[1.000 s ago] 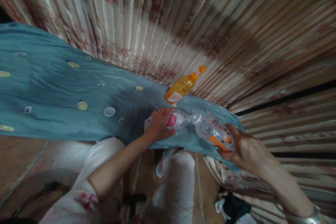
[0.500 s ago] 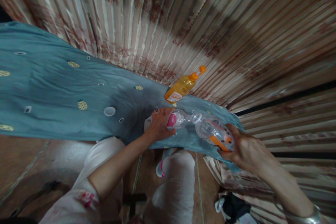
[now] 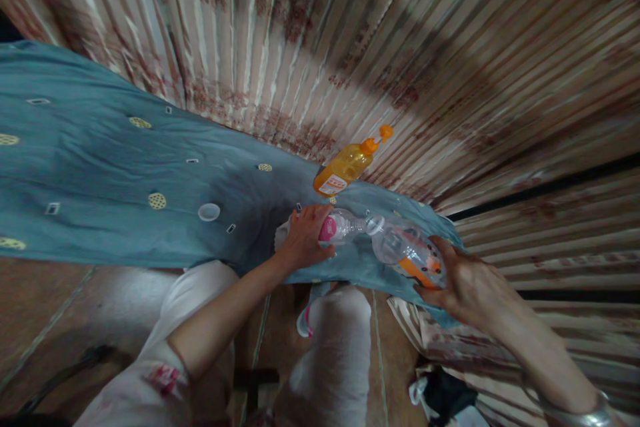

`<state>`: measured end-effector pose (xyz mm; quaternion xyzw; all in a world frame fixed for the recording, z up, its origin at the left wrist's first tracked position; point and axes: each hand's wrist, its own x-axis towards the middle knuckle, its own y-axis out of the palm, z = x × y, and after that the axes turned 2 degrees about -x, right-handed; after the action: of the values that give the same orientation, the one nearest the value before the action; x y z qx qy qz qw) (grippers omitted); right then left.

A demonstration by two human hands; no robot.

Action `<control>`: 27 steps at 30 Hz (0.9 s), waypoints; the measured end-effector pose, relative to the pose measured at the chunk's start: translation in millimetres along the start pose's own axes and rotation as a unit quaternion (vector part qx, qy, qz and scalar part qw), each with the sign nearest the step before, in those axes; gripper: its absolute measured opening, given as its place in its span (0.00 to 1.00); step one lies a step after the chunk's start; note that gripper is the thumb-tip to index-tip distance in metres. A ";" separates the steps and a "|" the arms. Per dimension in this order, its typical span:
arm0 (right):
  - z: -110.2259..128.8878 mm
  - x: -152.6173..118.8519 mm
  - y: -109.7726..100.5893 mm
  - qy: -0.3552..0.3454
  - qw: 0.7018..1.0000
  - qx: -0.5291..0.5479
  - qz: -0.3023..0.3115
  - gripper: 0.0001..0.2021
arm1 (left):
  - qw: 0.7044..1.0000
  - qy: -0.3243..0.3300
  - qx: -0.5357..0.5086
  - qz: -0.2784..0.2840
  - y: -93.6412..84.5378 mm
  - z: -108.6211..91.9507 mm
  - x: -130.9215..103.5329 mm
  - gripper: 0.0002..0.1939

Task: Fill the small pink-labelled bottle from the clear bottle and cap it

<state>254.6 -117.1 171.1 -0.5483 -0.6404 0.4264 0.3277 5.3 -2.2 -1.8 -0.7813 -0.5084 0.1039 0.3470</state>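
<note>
My left hand [image 3: 306, 239] is closed around a clear plastic bottle [image 3: 345, 225] with a pink label, its neck pointing right. Wrapped round the base of a second clear bottle [image 3: 395, 245], which has an orange-and-black design, is my right hand [image 3: 463, 277]. Both bottles lie tilted over the cloth, and their necks meet mouth to mouth or nearly so; I cannot tell whether they touch. Behind them stands an orange pump bottle [image 3: 341, 170] with yellow-orange liquid. A small white cap [image 3: 209, 212] rests on the cloth to the left of my left hand.
A teal patterned cloth [image 3: 110, 167] covers the long, narrow surface. Pleated curtains [image 3: 280, 47] hang along its back and right side. My knees [image 3: 333, 347] are at the front edge. A dark bundle [image 3: 447, 393] lies on the floor at lower right.
</note>
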 end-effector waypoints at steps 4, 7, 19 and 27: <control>-0.3 -0.3 0.0 0.005 1.000 0.002 0.006 0.23 | 1.000 0.009 -0.003 -0.002 1.2 1.8 -0.3 0.44; -0.6 -0.9 0.6 0.000 1.000 0.000 0.002 0.22 | 1.000 0.010 -0.002 -0.006 1.8 2.2 -0.5 0.44; 1.2 -0.8 -2.5 0.001 1.000 -0.009 0.004 0.21 | 1.000 0.005 -0.002 0.003 -0.1 0.3 -0.2 0.44; -0.7 -0.6 -1.3 -0.007 1.000 -0.013 0.004 0.22 | 1.000 0.006 -0.002 0.001 2.0 1.9 -0.3 0.45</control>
<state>254.8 -117.6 172.7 -0.5518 -0.6462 0.4232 0.3143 5.6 -2.2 -4.6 -0.7830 -0.5061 0.0983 0.3480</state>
